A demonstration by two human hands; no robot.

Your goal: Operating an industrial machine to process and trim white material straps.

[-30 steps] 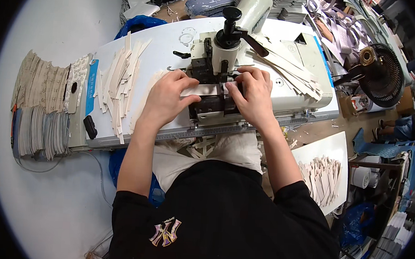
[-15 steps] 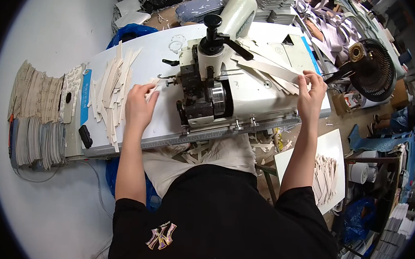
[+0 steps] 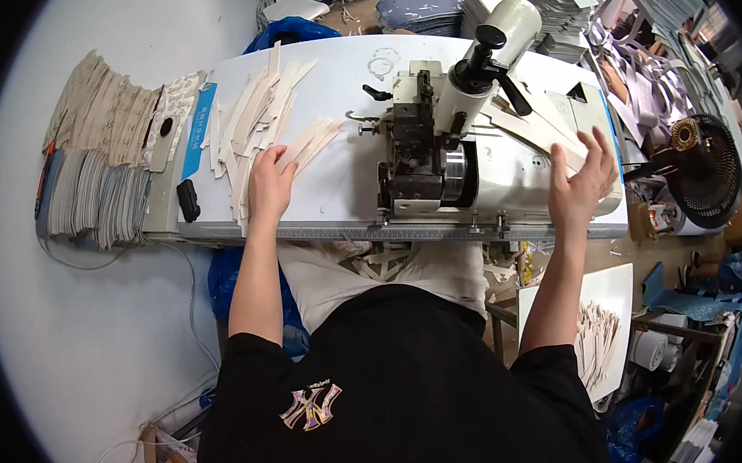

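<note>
At the front edge of the white table, my left hand (image 3: 271, 186) has its fingers closed on a few pale strips (image 3: 315, 146), which fan out past the thumb. Beside it lies a loose pile of similar cream strips (image 3: 254, 120). A cream machine (image 3: 512, 185) with a dark metal head and a round wheel stands to the right. Over its right end hovers my right hand (image 3: 583, 182), fingers spread and nothing gripped. Long pale strips (image 3: 525, 126) rest on top of the machine, partly behind that hand.
Stacks of patterned and grey sheets (image 3: 105, 153) stand at the table's left end, near a small black object (image 3: 188, 201). A black fan (image 3: 704, 164) is on the right. Below it, a white board (image 3: 616, 292) carries more strips. A metal ruler edge (image 3: 345, 229) runs along the table front.
My right hand has opened and let go of a strip on the machine. The strips at my left hand now fan out in plain sight. The whole view has shifted.
</note>
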